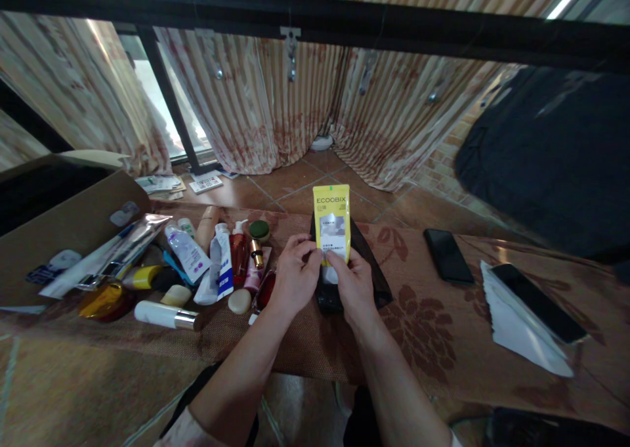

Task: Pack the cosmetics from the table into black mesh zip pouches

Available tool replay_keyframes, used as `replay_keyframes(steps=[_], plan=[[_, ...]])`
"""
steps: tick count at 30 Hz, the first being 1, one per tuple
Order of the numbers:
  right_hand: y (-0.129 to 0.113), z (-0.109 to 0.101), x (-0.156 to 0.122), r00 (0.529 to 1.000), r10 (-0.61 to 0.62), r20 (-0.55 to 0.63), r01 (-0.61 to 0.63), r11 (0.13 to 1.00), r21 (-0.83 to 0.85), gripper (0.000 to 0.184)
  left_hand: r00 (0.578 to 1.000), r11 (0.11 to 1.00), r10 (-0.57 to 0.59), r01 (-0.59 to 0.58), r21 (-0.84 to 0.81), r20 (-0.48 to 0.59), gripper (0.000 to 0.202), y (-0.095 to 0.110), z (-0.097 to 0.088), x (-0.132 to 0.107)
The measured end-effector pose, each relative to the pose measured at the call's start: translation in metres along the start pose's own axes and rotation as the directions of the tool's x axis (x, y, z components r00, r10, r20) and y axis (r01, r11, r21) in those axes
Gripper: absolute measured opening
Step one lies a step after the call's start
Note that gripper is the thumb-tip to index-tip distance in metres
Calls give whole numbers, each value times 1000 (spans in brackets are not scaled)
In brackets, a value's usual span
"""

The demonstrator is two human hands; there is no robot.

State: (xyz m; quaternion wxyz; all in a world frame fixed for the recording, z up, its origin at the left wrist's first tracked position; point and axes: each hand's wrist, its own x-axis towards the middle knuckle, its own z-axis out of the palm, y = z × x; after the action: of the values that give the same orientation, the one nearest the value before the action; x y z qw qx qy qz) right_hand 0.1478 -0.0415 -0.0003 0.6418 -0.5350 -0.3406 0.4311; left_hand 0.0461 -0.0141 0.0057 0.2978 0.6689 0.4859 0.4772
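Note:
A yellow squeeze tube (337, 204) marked ECOOBIX, with a grey and white label, stands upright between my hands above the table. My left hand (299, 273) is closed, its fingers pinching the tube's lower left side. On the lower right side, my right hand (355, 281) grips it too, the thumb lying across the front. The fingers behind the tube are hidden. Beneath it lies a black mesh pouch (374, 283) on the brown patterned tablecloth (418, 329). Just left of my left hand are a dark red bottle (264, 291) and a round cream-coloured piece (239, 301).
Several bottles and tubes crowd the left, among them a blue and white tube (224, 263) and a white bottle (165, 314). A cardboard box (123, 191) stands behind them. At right lie a black phone (448, 256), another phone (539, 302) and white paper (516, 335).

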Motion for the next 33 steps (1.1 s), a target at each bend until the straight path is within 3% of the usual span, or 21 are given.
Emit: replay_keyframes(steps=[33], plan=[[5,0,1,1000,20,0,-20,1000,-14,36,1000,999,16,-16,41,3,23,1,0,-1]])
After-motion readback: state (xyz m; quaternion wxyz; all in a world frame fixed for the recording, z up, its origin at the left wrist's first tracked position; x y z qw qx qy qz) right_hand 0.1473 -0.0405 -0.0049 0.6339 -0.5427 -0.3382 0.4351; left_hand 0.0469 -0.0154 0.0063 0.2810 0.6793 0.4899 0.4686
